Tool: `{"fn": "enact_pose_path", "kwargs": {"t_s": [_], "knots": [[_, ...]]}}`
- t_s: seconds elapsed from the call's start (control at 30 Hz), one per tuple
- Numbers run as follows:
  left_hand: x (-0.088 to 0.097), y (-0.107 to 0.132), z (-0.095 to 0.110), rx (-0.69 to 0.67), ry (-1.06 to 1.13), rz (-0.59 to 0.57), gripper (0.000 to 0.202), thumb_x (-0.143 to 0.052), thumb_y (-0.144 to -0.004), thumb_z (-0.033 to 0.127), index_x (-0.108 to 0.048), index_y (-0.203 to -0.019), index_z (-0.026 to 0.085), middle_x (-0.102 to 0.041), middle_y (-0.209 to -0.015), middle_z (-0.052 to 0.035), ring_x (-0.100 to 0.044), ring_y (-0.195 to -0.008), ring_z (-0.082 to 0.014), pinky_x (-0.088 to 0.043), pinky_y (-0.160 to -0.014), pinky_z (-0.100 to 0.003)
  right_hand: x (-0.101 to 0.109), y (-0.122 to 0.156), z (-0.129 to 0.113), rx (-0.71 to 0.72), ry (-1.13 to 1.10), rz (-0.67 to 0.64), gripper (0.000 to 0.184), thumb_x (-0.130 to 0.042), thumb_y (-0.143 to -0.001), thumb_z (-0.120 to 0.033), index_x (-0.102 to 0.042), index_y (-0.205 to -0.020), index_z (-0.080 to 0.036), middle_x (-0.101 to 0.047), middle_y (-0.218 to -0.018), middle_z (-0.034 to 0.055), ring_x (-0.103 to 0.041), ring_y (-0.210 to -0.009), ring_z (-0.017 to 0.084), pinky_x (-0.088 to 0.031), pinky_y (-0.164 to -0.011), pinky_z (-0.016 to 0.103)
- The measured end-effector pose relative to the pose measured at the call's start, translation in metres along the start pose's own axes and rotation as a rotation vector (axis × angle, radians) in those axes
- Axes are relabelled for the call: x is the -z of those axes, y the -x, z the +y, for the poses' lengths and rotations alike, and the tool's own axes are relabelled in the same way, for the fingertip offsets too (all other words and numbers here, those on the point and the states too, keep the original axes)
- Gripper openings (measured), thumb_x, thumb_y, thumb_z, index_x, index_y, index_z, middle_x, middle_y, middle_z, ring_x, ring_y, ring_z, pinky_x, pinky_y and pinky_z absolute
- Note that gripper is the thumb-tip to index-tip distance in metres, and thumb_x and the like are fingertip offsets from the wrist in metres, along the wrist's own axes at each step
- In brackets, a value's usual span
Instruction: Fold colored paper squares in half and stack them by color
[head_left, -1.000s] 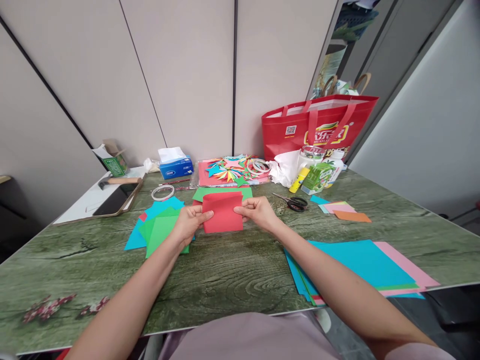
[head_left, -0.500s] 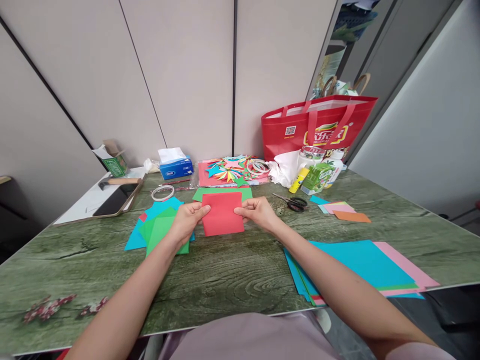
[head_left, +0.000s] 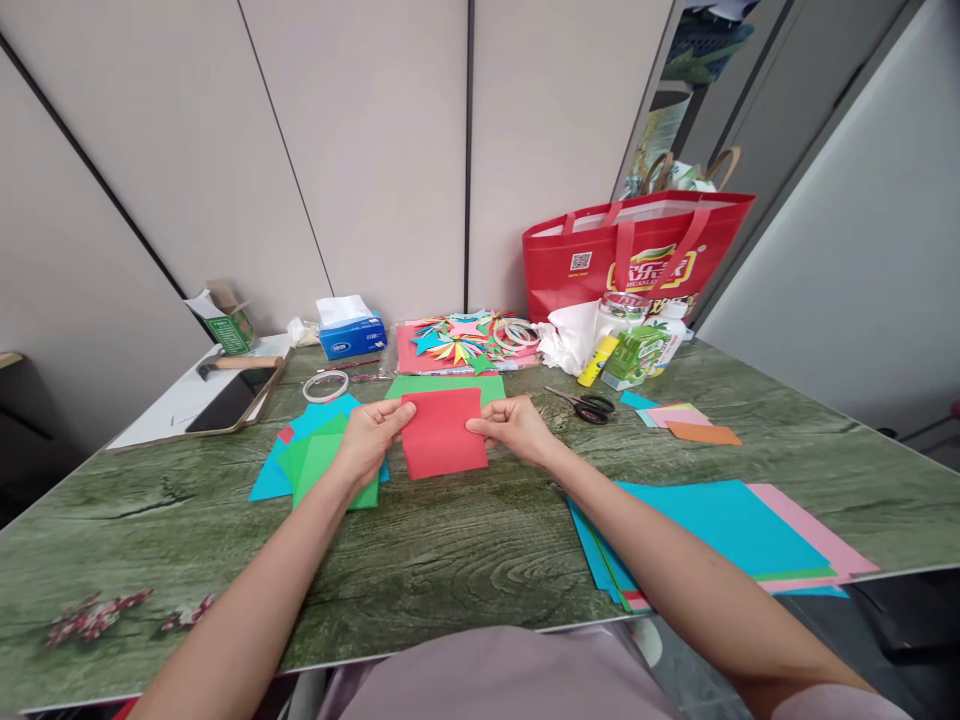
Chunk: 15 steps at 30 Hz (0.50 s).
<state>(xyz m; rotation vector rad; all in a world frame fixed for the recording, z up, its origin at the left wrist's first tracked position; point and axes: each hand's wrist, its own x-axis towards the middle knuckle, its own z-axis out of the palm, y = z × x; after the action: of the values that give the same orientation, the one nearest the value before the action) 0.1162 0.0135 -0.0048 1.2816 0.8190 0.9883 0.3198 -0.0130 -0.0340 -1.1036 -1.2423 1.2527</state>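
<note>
A square sheet of red paper [head_left: 444, 436] is held up between my two hands, with a faint crease across its middle. My left hand [head_left: 371, 437] pinches its left edge, thumb in front and fingers behind. On the opposite edge my right hand [head_left: 514, 427] has the same kind of pinch. Behind the red sheet, green paper [head_left: 491, 387] lies on the table. Beneath and beside my left hand are sheets of blue paper [head_left: 270, 474] and light green paper [head_left: 319, 465]. Black-handled scissors [head_left: 589, 405] lie to the right of my right hand.
Blue and pink sheets [head_left: 720, 525] are stacked at the front right, under my right forearm. Paper scraps [head_left: 701, 430] lie beyond them. Along the back stand a tissue box [head_left: 351, 335], paper stars [head_left: 457, 345], a glue stick [head_left: 598, 361] and a red bag [head_left: 577, 280]. A phone [head_left: 232, 398] lies left.
The red paper has shifted slightly down and to the left, its top edge tilting a little. Both hands keep their pinch on it.
</note>
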Motion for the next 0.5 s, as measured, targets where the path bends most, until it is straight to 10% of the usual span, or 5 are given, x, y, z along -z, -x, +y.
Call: {"fn": "enact_pose_path", "kwargs": {"t_s": [0.5], "knots": [[-0.0018, 0.0014, 0.0006, -0.062, 0.011, 0.051, 0.030, -0.069, -0.061, 0.042, -0.067, -0.070, 0.013, -0.066, -0.063, -0.0032, -0.058, -0.055, -0.0140, -0.045, -0.057, -0.026, -0.0021, 0.0015, -0.0019, -0.003, -0.002, -0.027, 0.033, -0.074, -0.049, -0.041, -0.055, -0.053, -0.015, -0.059, -0.049, -0.0037, -0.055, -0.045, 0.009, -0.049, -0.048, 0.022]]}}
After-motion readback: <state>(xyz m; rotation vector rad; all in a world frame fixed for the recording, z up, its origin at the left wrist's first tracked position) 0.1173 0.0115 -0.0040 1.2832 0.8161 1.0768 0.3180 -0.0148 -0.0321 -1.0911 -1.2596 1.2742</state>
